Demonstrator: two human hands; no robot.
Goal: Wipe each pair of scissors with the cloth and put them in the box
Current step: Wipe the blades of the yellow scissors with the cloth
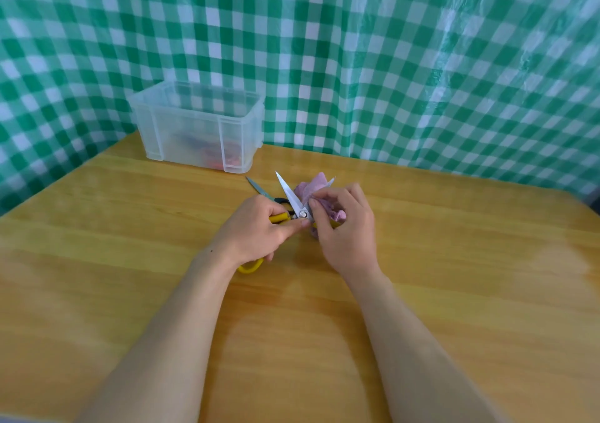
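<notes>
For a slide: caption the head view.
Left hand holds open yellow-handled scissors; right hand wipes them with pink cloth.

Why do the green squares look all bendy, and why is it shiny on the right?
Head view: the wide-angle lens curves the checked sheet, most near the edges; light glares off its plastic at the right; the table shows pale soft reflections; the cloudy box blurs whatever lies inside.

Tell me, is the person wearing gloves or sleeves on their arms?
No. The left hand and the right hand are bare: no gloves, rings or watch. The left forearm and right forearm are bare too; no sleeve shows.
</notes>
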